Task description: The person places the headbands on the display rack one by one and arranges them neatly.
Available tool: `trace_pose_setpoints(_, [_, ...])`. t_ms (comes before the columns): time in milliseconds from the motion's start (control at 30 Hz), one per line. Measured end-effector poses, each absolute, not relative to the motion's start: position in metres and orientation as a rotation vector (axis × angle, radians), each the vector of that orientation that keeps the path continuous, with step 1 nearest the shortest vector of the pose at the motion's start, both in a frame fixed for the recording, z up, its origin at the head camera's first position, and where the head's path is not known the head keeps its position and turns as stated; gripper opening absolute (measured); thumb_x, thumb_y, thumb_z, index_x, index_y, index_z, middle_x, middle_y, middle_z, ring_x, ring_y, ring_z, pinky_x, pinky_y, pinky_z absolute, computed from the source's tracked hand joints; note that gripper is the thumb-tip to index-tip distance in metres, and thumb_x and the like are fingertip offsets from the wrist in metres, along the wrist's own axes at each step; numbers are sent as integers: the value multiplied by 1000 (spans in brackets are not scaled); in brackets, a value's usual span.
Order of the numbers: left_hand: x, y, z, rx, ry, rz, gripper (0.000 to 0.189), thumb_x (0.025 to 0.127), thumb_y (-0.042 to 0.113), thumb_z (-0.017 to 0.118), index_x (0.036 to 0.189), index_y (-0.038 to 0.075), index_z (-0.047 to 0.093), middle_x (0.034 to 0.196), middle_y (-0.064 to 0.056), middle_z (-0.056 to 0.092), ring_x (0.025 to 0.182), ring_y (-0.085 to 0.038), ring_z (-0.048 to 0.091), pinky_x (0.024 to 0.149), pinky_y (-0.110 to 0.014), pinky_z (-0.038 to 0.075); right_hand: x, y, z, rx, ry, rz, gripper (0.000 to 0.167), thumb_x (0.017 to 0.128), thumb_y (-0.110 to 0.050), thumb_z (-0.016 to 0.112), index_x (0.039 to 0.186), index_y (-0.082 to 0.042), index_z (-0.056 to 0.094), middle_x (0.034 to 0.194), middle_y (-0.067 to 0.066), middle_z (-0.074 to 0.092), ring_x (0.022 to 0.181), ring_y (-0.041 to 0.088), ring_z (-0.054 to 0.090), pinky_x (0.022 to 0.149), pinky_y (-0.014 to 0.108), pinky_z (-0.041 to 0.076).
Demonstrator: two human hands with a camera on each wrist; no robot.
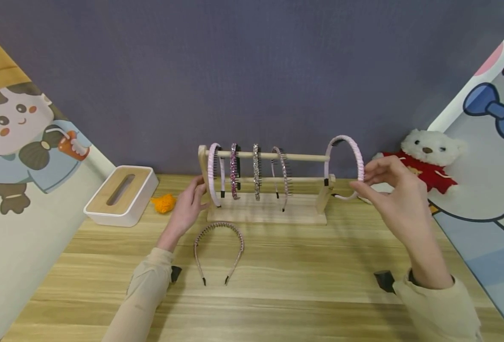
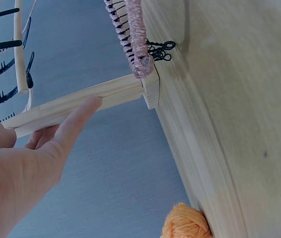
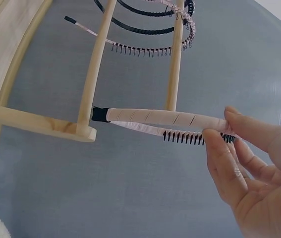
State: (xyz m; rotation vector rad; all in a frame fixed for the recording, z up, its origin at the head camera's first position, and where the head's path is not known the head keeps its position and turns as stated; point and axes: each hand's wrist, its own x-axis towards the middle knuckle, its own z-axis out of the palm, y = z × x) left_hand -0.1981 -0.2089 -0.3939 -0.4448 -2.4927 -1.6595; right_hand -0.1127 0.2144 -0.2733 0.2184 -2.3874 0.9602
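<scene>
My right hand [image 1: 401, 199] pinches a pale pink toothed headband [image 1: 359, 156] between thumb and fingers at the right end of a wooden headband rack [image 1: 269, 216]. In the right wrist view one black tip of this headband overlaps the end of a rack rod. My left hand [image 1: 187, 203] grips the rack's left upright [image 2: 123, 91], one finger stretched along it. On the rods hang a pale lilac headband [image 1: 211, 171], a magenta glittery one [image 1: 234, 173], a silver glittery one [image 1: 256, 173] and a thin pink one [image 1: 284, 166].
A braided pink headband [image 1: 219, 224] lies on the wooden table [image 1: 286, 266] before the rack. Left of the rack are an orange yarn ball [image 1: 164, 204] and a white tissue box [image 1: 121, 219] with a wooden lid. A white teddy bear [image 1: 431, 147] in red sits at right.
</scene>
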Motion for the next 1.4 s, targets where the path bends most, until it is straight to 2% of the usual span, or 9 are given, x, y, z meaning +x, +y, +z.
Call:
trace_pose_setpoints(200, [-198,-210,-394,-446,-2495,-1659,47,120,18,32,158,-9,37,154,-35,46,143,-52,47,98,-55,62,-115,207,-269,247,-2371,954,42,86,-1,90,119,3,64,104,15,71,89,-8,56,75,-3,46])
trace_pose_setpoints(567, [-199,-213,-396,-441,-2493,-1673,47,120,19,33,158,-8,37,155,-33,46,143,-51,47,98,-54,62,-128,186,-264,330,-2332,1035,43,85,1,90,118,3,63,105,14,70,88,-5,59,85,2,49])
trace_pose_setpoints(967, [-199,-209,-393,-464,-2493,-1670,48,120,19,32,159,-9,36,155,-33,45,143,-52,47,99,-54,62,-140,167,-266,426,-2313,1059,40,87,-1,90,115,3,62,102,11,69,86,-4,61,78,4,50])
trace_pose_setpoints(1200, [-200,-209,-395,-448,-2488,-1667,46,120,18,33,157,-9,38,154,-34,47,140,-51,51,96,-54,63,-148,159,-274,474,-2298,1015,38,87,-1,90,112,2,61,99,12,70,86,24,70,77,8,49])
trace_pose_setpoints(1400, [-200,-209,-394,-450,-2490,-1658,47,120,19,33,157,-9,38,153,-34,48,140,-51,51,96,-54,63,-154,155,-282,479,-2316,1008,38,86,0,91,110,2,61,97,13,71,84,26,71,72,7,48])
